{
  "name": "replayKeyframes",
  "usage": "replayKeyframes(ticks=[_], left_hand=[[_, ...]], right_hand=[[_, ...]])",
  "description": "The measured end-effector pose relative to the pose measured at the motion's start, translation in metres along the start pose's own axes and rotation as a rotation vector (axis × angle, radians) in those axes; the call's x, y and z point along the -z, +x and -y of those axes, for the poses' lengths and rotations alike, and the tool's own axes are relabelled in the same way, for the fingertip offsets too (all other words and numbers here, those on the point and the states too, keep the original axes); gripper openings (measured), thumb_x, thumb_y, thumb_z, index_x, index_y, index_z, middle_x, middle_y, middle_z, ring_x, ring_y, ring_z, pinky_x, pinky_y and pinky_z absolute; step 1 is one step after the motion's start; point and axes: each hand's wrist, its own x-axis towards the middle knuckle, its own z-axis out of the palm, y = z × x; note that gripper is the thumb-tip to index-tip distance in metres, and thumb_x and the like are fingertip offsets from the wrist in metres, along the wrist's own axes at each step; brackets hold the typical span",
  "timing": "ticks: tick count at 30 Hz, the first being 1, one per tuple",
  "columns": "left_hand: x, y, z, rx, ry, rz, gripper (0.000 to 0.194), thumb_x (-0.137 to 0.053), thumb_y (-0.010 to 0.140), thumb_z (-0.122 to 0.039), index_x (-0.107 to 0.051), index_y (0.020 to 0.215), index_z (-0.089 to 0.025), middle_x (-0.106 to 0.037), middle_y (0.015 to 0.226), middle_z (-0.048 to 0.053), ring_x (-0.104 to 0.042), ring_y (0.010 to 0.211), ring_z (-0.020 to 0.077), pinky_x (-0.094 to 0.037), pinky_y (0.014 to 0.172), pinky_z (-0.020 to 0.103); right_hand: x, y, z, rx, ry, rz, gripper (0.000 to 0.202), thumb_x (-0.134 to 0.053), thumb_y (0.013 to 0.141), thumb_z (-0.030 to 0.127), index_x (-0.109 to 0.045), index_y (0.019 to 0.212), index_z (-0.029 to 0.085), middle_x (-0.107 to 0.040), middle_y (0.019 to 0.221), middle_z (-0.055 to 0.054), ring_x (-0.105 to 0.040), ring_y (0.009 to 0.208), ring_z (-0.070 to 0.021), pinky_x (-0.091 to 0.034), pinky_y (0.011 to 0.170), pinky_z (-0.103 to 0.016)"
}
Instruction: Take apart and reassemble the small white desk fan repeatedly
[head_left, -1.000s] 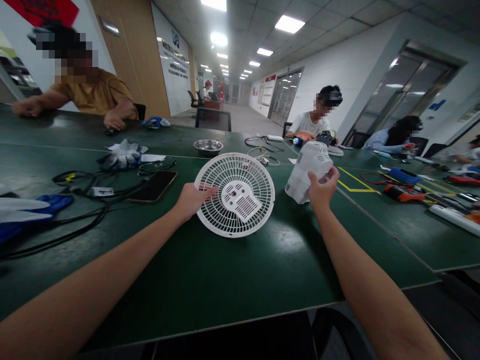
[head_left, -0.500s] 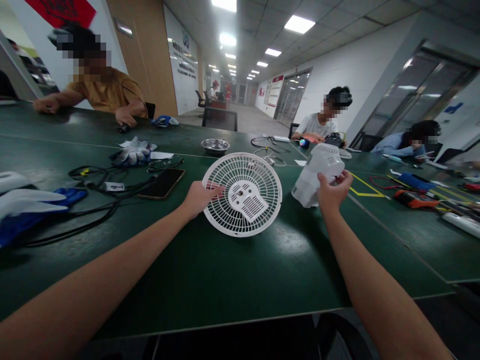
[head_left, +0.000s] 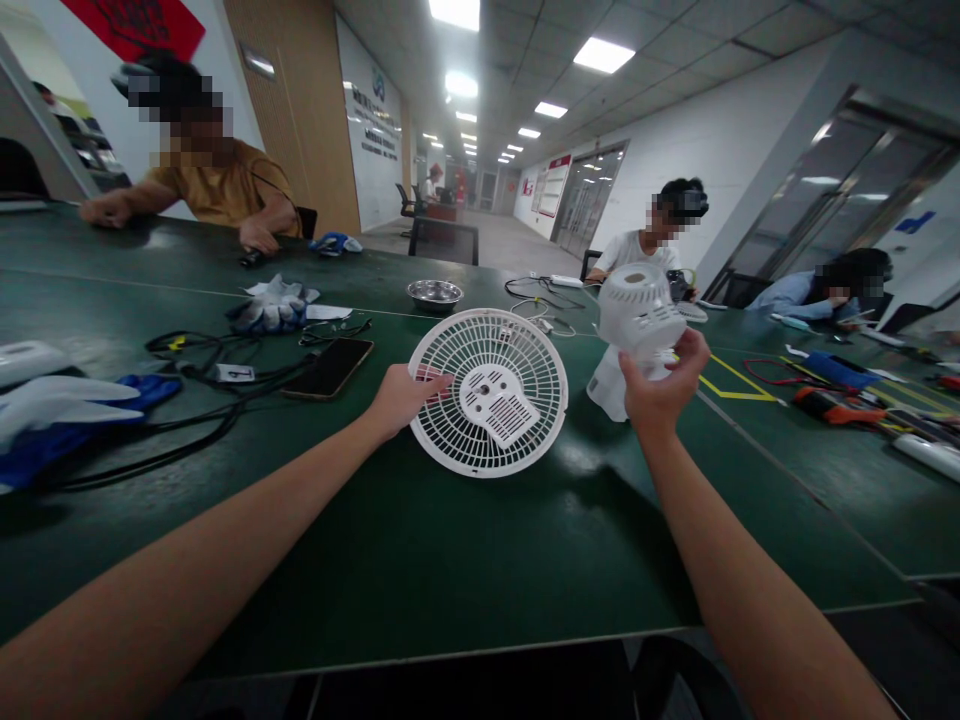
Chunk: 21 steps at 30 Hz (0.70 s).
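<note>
A round white fan grille [head_left: 517,345] with a slotted centre plate is tilted up above the green table [head_left: 480,560]. My left hand [head_left: 405,398] grips it by its left rim, the thumb lying over the bars. To the right, a white plastic fan body [head_left: 637,315], with vents around its rounded top, is held in my right hand [head_left: 666,385]. The fingers wrap its right side below the head, and the thumb presses on the near side. The body stands roughly upright, apart from the grille; whether its foot touches the table I cannot tell.
Left lie a phone [head_left: 330,368], black cables [head_left: 217,400], grey-blue gloves [head_left: 274,305] and blue-white gloves [head_left: 67,410]. A metal bowl [head_left: 435,293] sits behind the grille. An orange-black meter [head_left: 832,405] lies right. Several people sit around the table, including one in a yellow shirt [head_left: 225,190].
The fan body has turned in my right hand, its vented head now higher and its top opening showing. My left hand still holds the grille much as before. The whole view has shifted slightly.
</note>
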Motion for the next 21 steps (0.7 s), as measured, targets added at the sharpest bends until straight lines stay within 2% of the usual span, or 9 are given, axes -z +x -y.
replayKeyframes(ticks=[4, 8, 12, 17, 21], left_hand=[[0.001, 0.002, 0.004, -0.016, 0.007, -0.004, 0.019, -0.081, 0.077, -0.031, -0.076, 0.089, -0.017, -0.078, 0.087, 0.010, -0.074, 0.080, 0.0249, -0.060, 0.076, 0.040], [0.001, 0.005, 0.007, -0.015, 0.021, -0.002, 0.019, -0.081, 0.076, -0.032, -0.076, 0.087, -0.018, -0.078, 0.085, 0.009, -0.074, 0.079, 0.0251, -0.060, 0.074, 0.040], [0.000, 0.004, 0.004, -0.041, 0.053, -0.012, 0.019, -0.080, 0.077, -0.033, -0.075, 0.084, -0.016, -0.076, 0.079, 0.008, -0.072, 0.073, 0.0240, -0.058, 0.071, 0.039], [-0.001, 0.002, 0.001, -0.053, 0.076, -0.012, 0.018, -0.079, 0.077, -0.033, -0.075, 0.082, -0.016, -0.076, 0.077, 0.008, -0.071, 0.071, 0.0230, -0.057, 0.069, 0.037], [0.001, 0.002, 0.002, -0.044, 0.063, 0.007, 0.020, -0.079, 0.077, -0.035, -0.075, 0.085, -0.016, -0.077, 0.081, 0.009, -0.072, 0.075, 0.0244, -0.058, 0.071, 0.039]], right_hand=[[-0.012, -0.018, 0.021, -0.065, 0.050, 0.333, 0.078, -0.076, 0.069, 0.050, -0.048, 0.135, 0.020, -0.063, 0.126, -0.014, -0.067, 0.096, -0.0261, -0.054, 0.080, -0.040], [-0.028, -0.040, 0.019, -0.220, 0.026, 0.603, 0.072, -0.074, 0.071, 0.056, -0.054, 0.128, 0.018, -0.067, 0.122, -0.015, -0.069, 0.079, -0.0218, -0.055, 0.079, -0.040], [-0.036, -0.051, 0.011, -0.344, -0.072, 0.705, 0.072, -0.073, 0.073, 0.059, -0.054, 0.127, 0.015, -0.069, 0.120, -0.017, -0.071, 0.086, -0.0250, -0.054, 0.085, -0.042], [-0.037, -0.054, 0.011, -0.317, -0.229, 0.829, 0.069, -0.074, 0.074, 0.054, -0.053, 0.128, 0.015, -0.072, 0.113, -0.018, -0.071, 0.101, -0.0307, -0.052, 0.092, -0.044], [-0.037, -0.055, 0.016, -0.285, -0.269, 0.842, 0.064, -0.069, 0.079, 0.049, -0.053, 0.129, 0.012, -0.071, 0.111, -0.021, -0.069, 0.101, -0.0335, -0.051, 0.091, -0.047]])
